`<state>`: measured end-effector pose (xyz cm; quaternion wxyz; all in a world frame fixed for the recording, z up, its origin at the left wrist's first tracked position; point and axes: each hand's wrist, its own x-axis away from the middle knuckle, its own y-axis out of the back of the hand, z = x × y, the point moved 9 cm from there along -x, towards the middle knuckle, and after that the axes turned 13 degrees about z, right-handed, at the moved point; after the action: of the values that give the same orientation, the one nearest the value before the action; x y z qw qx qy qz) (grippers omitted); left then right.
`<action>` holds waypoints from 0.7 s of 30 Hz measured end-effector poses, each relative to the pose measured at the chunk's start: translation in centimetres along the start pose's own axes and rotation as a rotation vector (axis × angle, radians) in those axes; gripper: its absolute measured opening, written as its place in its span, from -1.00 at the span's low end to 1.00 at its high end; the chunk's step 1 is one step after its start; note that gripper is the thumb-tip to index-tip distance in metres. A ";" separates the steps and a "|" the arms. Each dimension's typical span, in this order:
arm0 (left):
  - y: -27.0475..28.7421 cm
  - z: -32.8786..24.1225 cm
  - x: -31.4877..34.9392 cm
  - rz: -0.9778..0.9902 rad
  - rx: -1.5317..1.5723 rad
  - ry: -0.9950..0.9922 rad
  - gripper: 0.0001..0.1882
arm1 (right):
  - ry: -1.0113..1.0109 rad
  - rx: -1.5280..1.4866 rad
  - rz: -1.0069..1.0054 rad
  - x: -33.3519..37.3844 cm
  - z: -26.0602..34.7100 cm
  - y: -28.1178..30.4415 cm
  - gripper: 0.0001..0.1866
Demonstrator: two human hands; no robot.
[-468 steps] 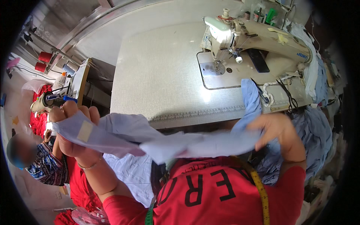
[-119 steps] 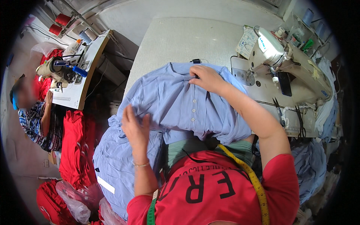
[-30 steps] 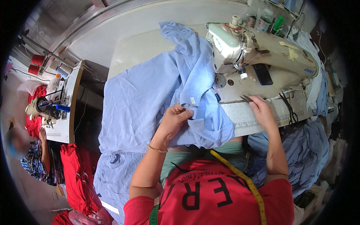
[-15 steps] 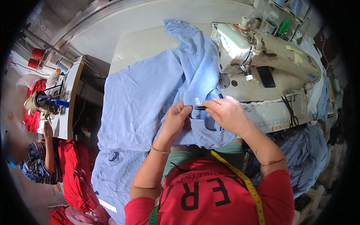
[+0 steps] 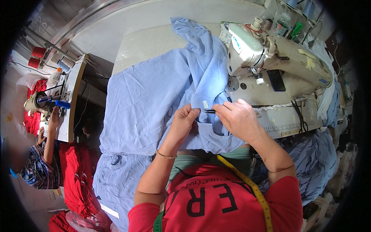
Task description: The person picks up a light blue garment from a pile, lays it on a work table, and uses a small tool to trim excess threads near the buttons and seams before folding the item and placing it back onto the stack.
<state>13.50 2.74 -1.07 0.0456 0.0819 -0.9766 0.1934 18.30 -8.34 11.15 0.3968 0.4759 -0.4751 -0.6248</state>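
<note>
Left hand (image 5: 183,120) pinching, blue garment (image 5: 141,96) beneath

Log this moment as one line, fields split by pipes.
left hand: pinching blue garment | right hand: holding dark pointed tool just below pale tag | at right: sewing machine, black scissors

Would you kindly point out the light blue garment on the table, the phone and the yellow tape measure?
Light blue garment (image 5: 160,91), head view: spread fabric.
Phone (image 5: 276,80), head view: upper face.
Yellow tape measure (image 5: 254,185), head view: middle stretch.
</note>
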 end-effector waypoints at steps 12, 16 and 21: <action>0.3 0.8 -0.3 -0.014 0.032 -0.011 -0.81 | 0.012 0.024 0.004 0.1 0.1 -0.2 -0.84; 0.3 0.5 -0.2 -0.026 0.003 0.005 -0.82 | 0.030 0.024 0.011 0.0 0.2 -0.1 -0.84; 0.1 0.0 0.0 -0.047 -0.024 0.005 -0.81 | 0.033 -0.009 0.011 -0.1 0.2 -0.7 -0.83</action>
<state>13.48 2.82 -1.11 0.0535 0.1038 -0.9766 0.1808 18.11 -8.01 10.55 0.4100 0.4817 -0.4685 -0.6167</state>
